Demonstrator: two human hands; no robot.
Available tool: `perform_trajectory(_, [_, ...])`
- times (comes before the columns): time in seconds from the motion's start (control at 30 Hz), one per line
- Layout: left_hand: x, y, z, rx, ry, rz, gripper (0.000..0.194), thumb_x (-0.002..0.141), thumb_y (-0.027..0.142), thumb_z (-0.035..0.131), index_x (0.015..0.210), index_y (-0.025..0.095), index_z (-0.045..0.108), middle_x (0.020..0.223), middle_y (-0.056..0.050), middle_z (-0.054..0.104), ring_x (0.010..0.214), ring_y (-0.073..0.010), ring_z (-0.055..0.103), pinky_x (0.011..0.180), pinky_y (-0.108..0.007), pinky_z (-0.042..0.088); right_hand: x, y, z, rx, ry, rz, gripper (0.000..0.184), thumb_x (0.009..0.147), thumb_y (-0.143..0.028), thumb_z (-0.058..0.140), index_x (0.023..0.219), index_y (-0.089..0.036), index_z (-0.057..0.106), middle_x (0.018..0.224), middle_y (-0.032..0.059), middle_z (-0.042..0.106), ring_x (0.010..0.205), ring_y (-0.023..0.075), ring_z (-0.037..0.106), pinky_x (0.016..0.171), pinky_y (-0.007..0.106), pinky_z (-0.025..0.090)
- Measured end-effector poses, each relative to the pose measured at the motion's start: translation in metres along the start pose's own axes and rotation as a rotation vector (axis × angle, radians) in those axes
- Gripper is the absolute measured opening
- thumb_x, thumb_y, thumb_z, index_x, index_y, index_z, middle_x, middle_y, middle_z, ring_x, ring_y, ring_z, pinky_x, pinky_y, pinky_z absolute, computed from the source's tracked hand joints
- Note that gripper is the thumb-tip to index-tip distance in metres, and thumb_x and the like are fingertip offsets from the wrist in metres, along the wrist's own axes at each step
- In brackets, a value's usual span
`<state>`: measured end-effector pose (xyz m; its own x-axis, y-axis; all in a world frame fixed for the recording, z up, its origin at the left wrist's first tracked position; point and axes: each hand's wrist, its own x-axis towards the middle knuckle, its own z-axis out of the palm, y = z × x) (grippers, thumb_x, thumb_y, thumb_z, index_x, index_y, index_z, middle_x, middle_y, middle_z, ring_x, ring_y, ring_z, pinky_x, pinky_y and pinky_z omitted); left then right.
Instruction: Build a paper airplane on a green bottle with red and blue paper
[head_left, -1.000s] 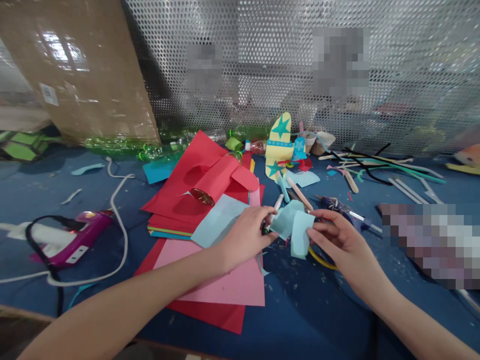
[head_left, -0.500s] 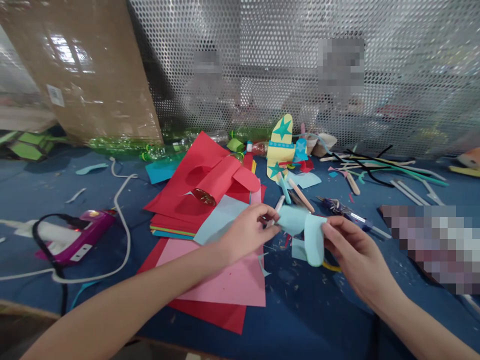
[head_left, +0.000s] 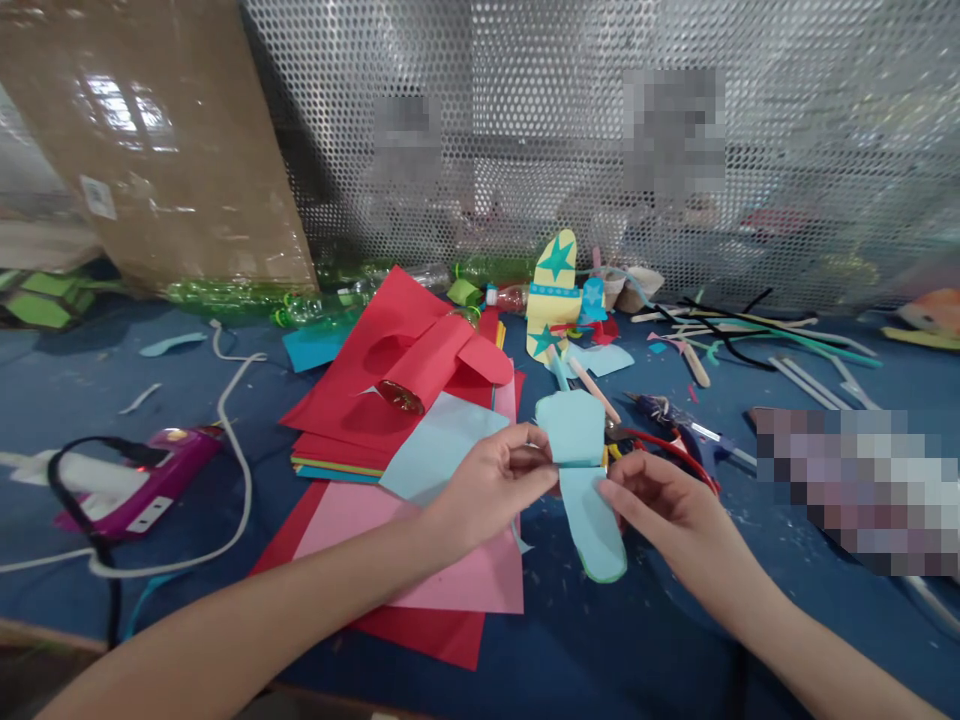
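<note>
The fingers (head_left: 546, 474) of both hands pinch the light-blue paper cutout (head_left: 592, 520) between them.

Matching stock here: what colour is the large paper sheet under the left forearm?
Pink, clearest in the head view.

The slim forearms (head_left: 285, 592), left hand (head_left: 495, 485) and right hand (head_left: 666, 510) are bare
</note>
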<state>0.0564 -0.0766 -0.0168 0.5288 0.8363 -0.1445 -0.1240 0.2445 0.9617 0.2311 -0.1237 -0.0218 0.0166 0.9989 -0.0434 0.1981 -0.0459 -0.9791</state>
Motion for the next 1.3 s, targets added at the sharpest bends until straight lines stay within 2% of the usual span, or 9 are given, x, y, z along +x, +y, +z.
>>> perform_trajectory(0.17, [-0.003, 0.007, 0.004, -0.101, -0.009, -0.058, 0.006, 0.072, 0.015, 0.057, 0.073, 0.018, 0.052, 0.074, 0.002, 0.06, 0.08, -0.0146, 0.063, 0.085, -0.033, 0.049, 0.001, 0.003, -0.003, -0.024, -0.021, -0.004, 0.031, 0.074, -0.05, 0.065, 0.066, -0.022, 0.054, 0.056, -0.0035, 0.054, 0.052, 0.012, 0.053, 0.051, 0.024, 0.047])
perform_trajectory(0.47, [-0.003, -0.007, -0.004, 0.082, -0.029, -0.016, 0.019, 0.073, 0.021, 0.068, 0.085, 0.018, 0.053, 0.077, 0.002, 0.061, 0.076, -0.0127, 0.061, 0.074, -0.026, 0.045, 0.002, 0.005, -0.004, 0.032, -0.05, 0.008, 0.026, 0.078, -0.042, 0.065, 0.068, -0.021, 0.054, 0.054, -0.0057, 0.052, 0.051, 0.0095, 0.05, 0.051, 0.021, 0.043])
perform_trajectory(0.7, [-0.003, -0.004, -0.002, 0.139, -0.021, 0.002, 0.015, 0.075, 0.02, 0.066, 0.087, 0.017, 0.056, 0.076, 0.0, 0.064, 0.077, -0.0149, 0.063, 0.073, -0.028, 0.045, 0.001, 0.004, -0.004, 0.047, -0.07, 0.017, 0.028, 0.077, -0.044, 0.067, 0.067, -0.021, 0.053, 0.056, -0.0054, 0.05, 0.051, 0.0095, 0.05, 0.051, 0.021, 0.043])
perform_trajectory(0.9, [-0.004, -0.003, 0.001, 0.075, -0.024, 0.002, 0.019, 0.075, 0.02, 0.066, 0.091, 0.016, 0.058, 0.083, -0.003, 0.067, 0.081, -0.0153, 0.063, 0.074, -0.026, 0.044, 0.001, 0.006, -0.003, 0.046, -0.039, -0.054, 0.028, 0.075, -0.048, 0.067, 0.077, -0.021, 0.059, 0.071, 0.0004, 0.058, 0.067, 0.015, 0.056, 0.061, 0.025, 0.05])
perform_trajectory(1.3, [-0.004, -0.006, -0.001, 0.131, -0.071, 0.072, 0.006, 0.078, 0.015, 0.062, 0.081, 0.015, 0.057, 0.079, 0.0, 0.063, 0.077, -0.011, 0.06, 0.074, -0.023, 0.045, -0.001, 0.0, -0.001, -0.018, -0.027, -0.013, 0.036, 0.073, -0.054, 0.064, 0.064, -0.022, 0.052, 0.058, -0.003, 0.05, 0.055, 0.0128, 0.05, 0.053, 0.025, 0.045])
